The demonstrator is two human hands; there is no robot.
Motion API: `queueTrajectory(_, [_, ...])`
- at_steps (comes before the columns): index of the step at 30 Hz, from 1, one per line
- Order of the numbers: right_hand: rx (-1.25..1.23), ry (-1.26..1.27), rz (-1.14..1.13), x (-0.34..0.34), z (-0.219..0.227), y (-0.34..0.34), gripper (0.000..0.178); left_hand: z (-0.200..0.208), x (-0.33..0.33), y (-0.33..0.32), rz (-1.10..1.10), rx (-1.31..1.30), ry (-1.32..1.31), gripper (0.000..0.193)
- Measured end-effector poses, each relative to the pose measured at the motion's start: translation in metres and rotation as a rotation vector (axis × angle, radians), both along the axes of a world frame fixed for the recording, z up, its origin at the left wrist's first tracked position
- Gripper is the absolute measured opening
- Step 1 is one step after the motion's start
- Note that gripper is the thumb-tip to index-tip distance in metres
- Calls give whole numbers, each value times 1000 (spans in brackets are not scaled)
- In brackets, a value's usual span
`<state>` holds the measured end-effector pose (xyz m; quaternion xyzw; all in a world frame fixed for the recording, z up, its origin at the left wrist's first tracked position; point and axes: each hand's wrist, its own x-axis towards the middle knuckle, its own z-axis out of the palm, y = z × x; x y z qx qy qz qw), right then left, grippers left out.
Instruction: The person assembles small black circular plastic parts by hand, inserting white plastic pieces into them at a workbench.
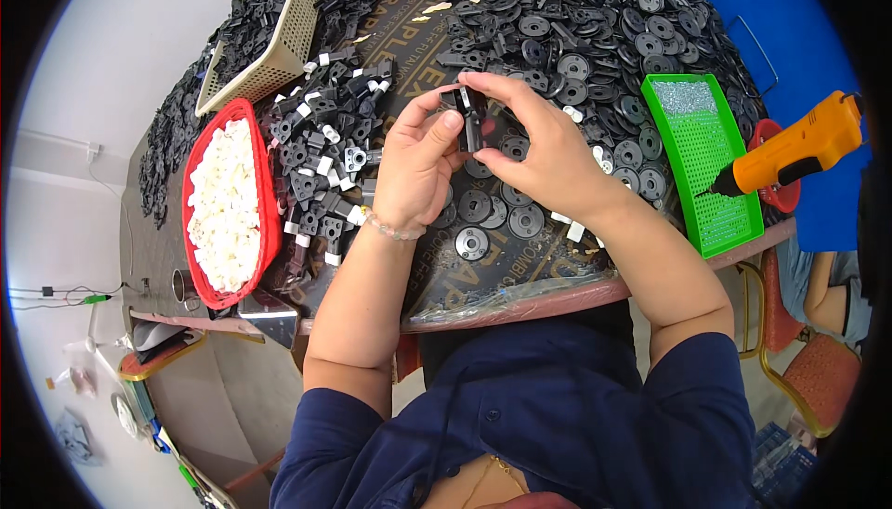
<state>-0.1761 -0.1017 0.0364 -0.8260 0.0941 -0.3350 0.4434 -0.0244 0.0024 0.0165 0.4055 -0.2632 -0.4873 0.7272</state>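
Between my two hands, above the middle of the table, is a black plastic part (pixel 471 123). My left hand (pixel 420 151) pinches it from the left with the thumb on its near face. From the right, my right hand (pixel 539 133) grips the same part, thumb at its lower end and fingers at its top. Round black discs (pixel 474 204) lie on the table just below my hands. To the left is a heap of black bracket-like parts with white pieces (pixel 325 151). My fingers partly hide the held part.
A red basket (pixel 269 221) of white pieces stands left, with a beige crate (pixel 290 49) of black parts behind it. At right are a green tray (pixel 689 216) of small metal pieces, an orange power screwdriver (pixel 804 142) and a red bowl (pixel 785 195). Piled discs (pixel 641 21) cover the far side.
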Motion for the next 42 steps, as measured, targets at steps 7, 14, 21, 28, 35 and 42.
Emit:
queueTrajectory(7, [-77, 6, -17, -1, 2, 2, 72, 4, 0, 2, -42, -23, 13, 35])
queueTrajectory(14, [-254, -11, -76, -1, -2, -15, 64, 12, -12, 2, -67, 34, -212, 39])
queueTrajectory(21, [502, 115, 27, -6, 4, -27, 30, 5, -8, 4, -52, 147, -557, 31])
queueTrajectory(28, [550, 94, 85, -11, 10, -28, 30, 14, -13, 8, -9, 194, -717, 28])
queueTrajectory(35, [-31, 302, -159, -22, 14, -42, 17, 6, 4, 0, 44, 108, -285, 17])
queueTrajectory(42, [-637, 712, -232, -26, -13, -38, 14, -1, 19, -2, 82, -21, 60, 34])
